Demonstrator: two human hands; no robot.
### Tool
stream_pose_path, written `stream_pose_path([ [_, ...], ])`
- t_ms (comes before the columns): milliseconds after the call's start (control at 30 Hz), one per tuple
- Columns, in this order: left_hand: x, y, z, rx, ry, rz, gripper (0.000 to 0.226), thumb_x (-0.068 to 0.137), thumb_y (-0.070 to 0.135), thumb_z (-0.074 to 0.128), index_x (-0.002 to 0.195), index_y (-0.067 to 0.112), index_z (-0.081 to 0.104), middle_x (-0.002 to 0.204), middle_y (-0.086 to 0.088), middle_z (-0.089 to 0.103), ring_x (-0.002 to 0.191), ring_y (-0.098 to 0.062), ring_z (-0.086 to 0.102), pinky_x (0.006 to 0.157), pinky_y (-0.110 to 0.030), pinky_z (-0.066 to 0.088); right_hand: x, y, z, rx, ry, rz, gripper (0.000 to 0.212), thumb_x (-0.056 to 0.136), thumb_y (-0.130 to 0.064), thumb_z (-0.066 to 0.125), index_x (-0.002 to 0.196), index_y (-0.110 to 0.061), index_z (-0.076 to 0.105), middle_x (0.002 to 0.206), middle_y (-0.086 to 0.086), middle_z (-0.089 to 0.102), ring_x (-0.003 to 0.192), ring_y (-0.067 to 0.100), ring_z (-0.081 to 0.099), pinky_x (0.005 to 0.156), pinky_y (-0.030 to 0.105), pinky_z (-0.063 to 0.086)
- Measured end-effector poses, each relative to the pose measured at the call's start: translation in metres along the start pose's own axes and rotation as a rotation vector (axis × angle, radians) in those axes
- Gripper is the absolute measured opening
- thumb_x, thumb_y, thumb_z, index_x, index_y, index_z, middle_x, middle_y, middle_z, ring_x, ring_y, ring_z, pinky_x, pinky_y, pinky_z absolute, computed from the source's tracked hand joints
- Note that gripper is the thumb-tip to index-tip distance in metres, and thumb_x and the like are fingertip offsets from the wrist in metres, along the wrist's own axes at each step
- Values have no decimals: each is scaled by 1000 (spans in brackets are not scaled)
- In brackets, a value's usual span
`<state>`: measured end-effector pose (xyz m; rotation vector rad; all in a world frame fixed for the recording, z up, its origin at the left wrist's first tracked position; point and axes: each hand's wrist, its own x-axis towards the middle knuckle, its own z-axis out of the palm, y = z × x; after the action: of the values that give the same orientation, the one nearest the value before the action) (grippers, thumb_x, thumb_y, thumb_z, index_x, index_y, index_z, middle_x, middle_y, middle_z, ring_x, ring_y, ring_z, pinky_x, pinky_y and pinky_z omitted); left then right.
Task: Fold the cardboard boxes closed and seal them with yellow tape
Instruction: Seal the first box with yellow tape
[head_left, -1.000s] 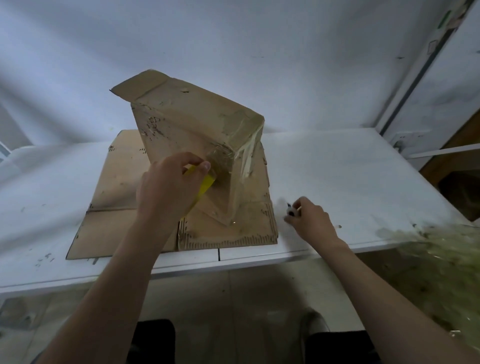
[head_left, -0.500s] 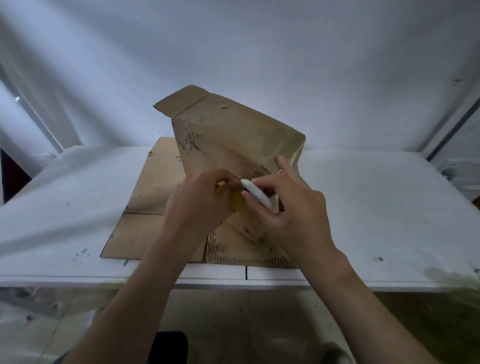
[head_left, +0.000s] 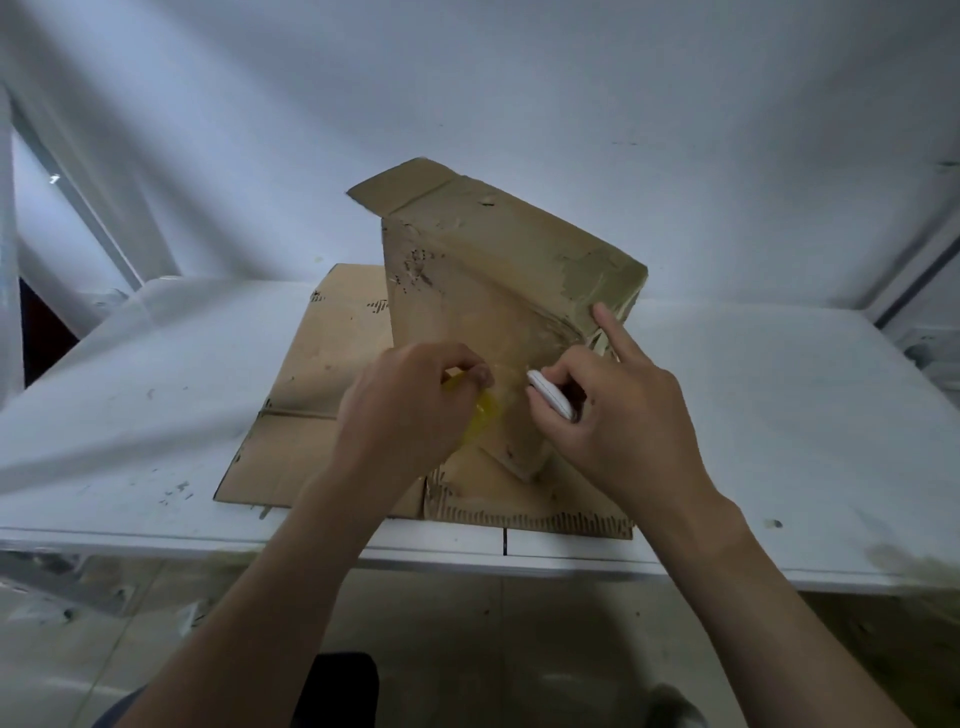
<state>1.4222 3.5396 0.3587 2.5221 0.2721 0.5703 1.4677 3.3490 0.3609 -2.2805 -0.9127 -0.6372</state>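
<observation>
Against the tilted cardboard box, the left grip pinches yellow tape; the right grip clasps a white tool, forefinger touching the box.

Left grip knuckles up, fingertips pinched together, right grip curled, index finger stretched straight forward

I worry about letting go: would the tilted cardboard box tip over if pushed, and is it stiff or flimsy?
Probably tippy: the cardboard box leans on one low corner on the flat cardboard sheet, steadied by the right hand. Likely light, since one finger props it. Its crumpled, worn edge suggests soft walls.
</observation>
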Motion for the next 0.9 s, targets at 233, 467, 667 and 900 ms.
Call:
stream_pose_path([
  [233,4,-17,0,12,-17,-99,15,99,41,56,93,46,69,74,32,51,67,2,52,55,-16,34,-4,15,-15,235,-44,-209,12,87,-28,79,90,-19,71,86,-17,65,92,6,66,117,39,38],
  [467,-8,-6,13,-105,-24,-49,16,98,40,56,91,45,69,84,27,64,76,1,59,57,-20,40,-17,35,-29,284,254,-75,12,97,-40,62,102,-29,61,90,-21,59,83,6,62,82,9,46],
  [667,-20,-10,31,-265,-65,-135,9,101,44,52,105,47,59,98,19,59,85,-3,56,63,-23,42,-55,123,-17,-66,-319,599,28,92,-49,67,89,-22,74,95,-8,71,97,17,63,81,32,45],
  [900,-17,-4,36,-381,-56,-186,13,100,43,54,111,46,61,112,8,63,90,-3,55,67,-27,44,-83,148,4,-181,-607,814,34,94,-47,65,97,-16,78,100,5,69,117,31,40,85,42,45],
])
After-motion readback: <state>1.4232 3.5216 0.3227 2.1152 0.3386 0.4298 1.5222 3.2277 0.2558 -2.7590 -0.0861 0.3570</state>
